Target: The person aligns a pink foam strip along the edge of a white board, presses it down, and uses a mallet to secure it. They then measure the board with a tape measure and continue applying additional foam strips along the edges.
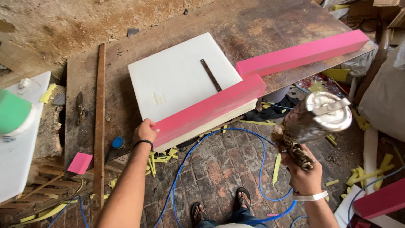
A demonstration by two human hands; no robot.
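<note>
Left hand point(144, 131) on pink foam strip point(209, 109), right hand point(304, 174) gripping spray gun point(314, 120)

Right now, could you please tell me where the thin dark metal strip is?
In the head view, the thin dark metal strip lies diagonally on the white foam slab, just left of the pink foam bars.

A worn brown wooden workbench point(270, 25) stands over a floor of old reddish bricks point(219, 169), littered with yellow foam offcuts point(160, 159). Beyond the bench the ground is bare, stained concrete point(50, 25). A long wooden strip point(100, 118) lies along the bench's left edge. Daylight falls evenly. A white bag point(386, 97) slumps at the right.
</note>
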